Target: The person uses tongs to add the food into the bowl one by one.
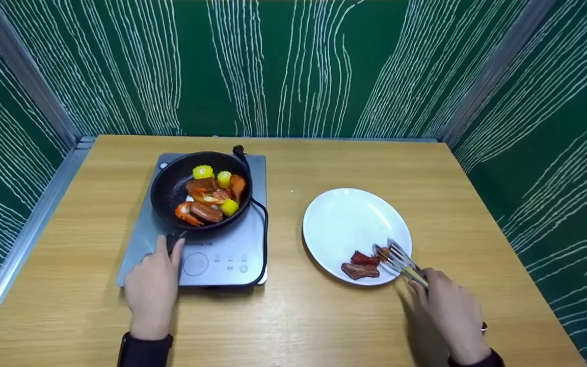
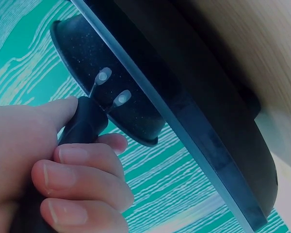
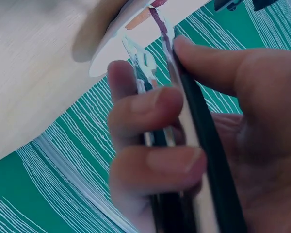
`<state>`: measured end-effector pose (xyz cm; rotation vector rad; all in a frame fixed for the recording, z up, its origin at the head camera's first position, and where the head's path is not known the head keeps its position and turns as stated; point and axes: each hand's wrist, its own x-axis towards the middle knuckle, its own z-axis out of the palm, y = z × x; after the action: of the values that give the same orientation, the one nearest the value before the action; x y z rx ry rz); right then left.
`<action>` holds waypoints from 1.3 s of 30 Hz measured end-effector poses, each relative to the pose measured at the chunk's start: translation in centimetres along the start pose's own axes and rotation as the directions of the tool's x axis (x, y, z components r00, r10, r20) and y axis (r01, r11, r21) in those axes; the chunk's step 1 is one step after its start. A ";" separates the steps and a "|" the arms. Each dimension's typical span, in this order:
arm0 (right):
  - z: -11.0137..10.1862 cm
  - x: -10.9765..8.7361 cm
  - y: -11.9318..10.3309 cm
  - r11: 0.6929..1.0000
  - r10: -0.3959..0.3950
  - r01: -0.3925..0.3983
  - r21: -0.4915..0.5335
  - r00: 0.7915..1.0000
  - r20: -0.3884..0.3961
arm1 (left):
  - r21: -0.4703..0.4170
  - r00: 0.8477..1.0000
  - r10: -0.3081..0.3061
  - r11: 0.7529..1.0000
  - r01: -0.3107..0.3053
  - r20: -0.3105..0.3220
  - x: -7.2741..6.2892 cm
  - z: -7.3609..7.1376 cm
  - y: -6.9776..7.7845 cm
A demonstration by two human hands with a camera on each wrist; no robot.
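My left hand point(image 1: 152, 290) grips the black handle point(image 2: 85, 124) of a frying pan point(image 1: 167, 196), which sits on a flat silver induction cooker point(image 1: 145, 255). Inside the pan lie yellow corn pieces point(image 1: 203, 172), an orange-red shrimp point(image 1: 186, 213) and several brown meat pieces point(image 1: 207, 212). On the right, my right hand point(image 1: 449, 308) holds metal tongs point(image 1: 400, 261) with dark handles, fingers curled round both arms. The tongs' tips are over the near right part of a white plate point(image 1: 334, 219), at a reddish-brown piece of food. Two dark meat pieces point(image 1: 361, 271) lie beside them on the plate.
A black power cord point(image 1: 266, 239) runs down the cooker's right side, its plug point(image 1: 238, 150) by the pan's far rim. The wooden table point(image 1: 293, 316) meets green walls point(image 1: 293, 66) with white wavy lines at the back and sides.
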<state>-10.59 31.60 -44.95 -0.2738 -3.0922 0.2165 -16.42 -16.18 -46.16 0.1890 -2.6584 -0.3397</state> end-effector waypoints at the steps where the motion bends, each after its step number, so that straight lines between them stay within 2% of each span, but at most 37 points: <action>1: 0.0 0.0 0.0 1.000 0.004 -0.004 -0.007 1.000 0.011 | -0.001 1.000 -0.001 1.000 0.001 0.004 0.0 0.0 0.0; 7: 0.2 0.1 -0.1 1.000 0.015 -0.014 -0.023 1.000 0.028 | 0.000 1.000 -0.002 1.000 0.002 0.002 0.1 0.1 -0.1; 17: 0.0 0.2 -0.3 0.999 0.038 -0.038 -0.012 0.998 0.041 | -0.008 0.997 -0.037 0.999 0.038 0.062 0.2 -0.1 0.0; 22: -0.1 0.2 -0.7 1.000 0.015 -0.015 0.003 1.000 -0.006 | -0.007 0.997 -0.043 0.999 0.044 0.060 0.3 -0.1 0.1; 27: -0.2 0.3 -1.6 0.999 -0.035 0.037 0.017 0.994 -0.101 | 0.012 1.000 -0.004 1.000 0.004 -0.019 0.0 -0.1 0.1; 29: -0.2 0.6 -2.2 0.998 -0.064 0.067 0.015 0.989 -0.135 | 0.020 0.999 0.003 1.000 -0.003 -0.032 0.0 -0.1 0.1; 32: -0.2 1.2 -3.2 0.993 -0.113 0.116 0.005 0.980 -0.162 | 0.012 1.000 -0.007 1.000 0.008 -0.013 0.0 -0.1 0.1; 39: -0.6 3.0 -6.2 0.968 -0.242 0.250 -0.002 0.935 -0.260 | 0.001 0.999 -0.025 1.000 0.025 0.040 0.2 -0.1 0.1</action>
<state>-14.61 26.21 -43.47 0.0827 -2.8237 0.2023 -16.59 -16.18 -45.94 0.2182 -2.6979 -0.3552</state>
